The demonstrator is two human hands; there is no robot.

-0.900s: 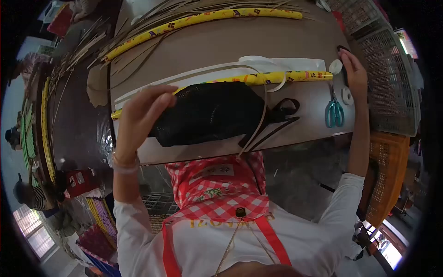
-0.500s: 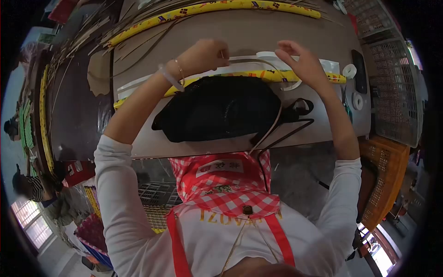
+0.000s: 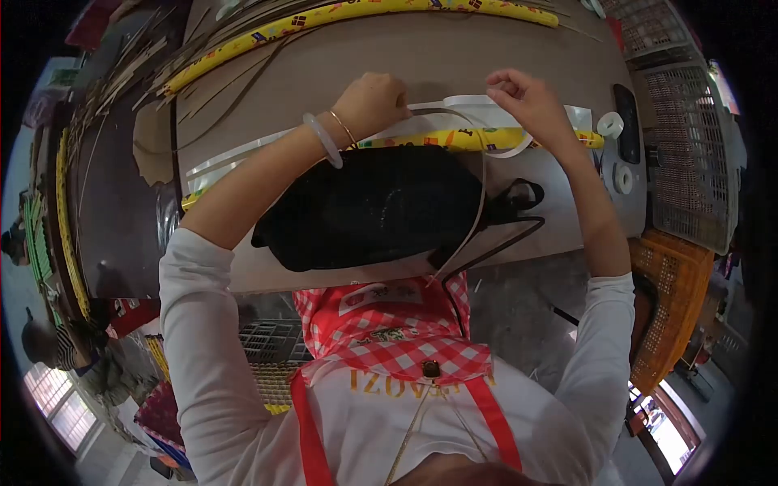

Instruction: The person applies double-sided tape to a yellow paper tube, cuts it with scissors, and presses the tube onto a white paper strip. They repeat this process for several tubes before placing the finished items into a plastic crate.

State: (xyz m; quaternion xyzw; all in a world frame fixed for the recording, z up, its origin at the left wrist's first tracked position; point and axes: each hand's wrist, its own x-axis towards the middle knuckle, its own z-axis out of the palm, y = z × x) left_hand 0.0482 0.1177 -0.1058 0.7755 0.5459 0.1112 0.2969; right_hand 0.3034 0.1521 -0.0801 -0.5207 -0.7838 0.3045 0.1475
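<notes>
My left hand [image 3: 373,104] is closed around a narrow brown strip [image 3: 484,174], which arcs rightward and then hangs down over the black bag [image 3: 373,209] to the table edge. My right hand [image 3: 531,105] is raised on the right above a yellow patterned roll [image 3: 454,139]. Its fingers are curled toward the thumb, and whatever they may hold is hidden. A white strip [image 3: 470,100] runs behind the roll up to the right fingers. The black bag lies in front of the roll, its straps [image 3: 519,198] trailing right.
Another yellow roll [image 3: 348,16] and many thin brown strips [image 3: 235,81] lie at the back of the table. White tape rolls [image 3: 609,125] and a dark phone-like object [image 3: 626,121] are at the right edge. Grey crates [image 3: 689,154] and an orange crate [image 3: 677,312] stand beyond; another person [image 3: 49,340] is far left.
My left hand has moved slightly down with the strip, its fingers more tightly closed. My right fingers have curled closer to the thumb. The view has shifted a little.
</notes>
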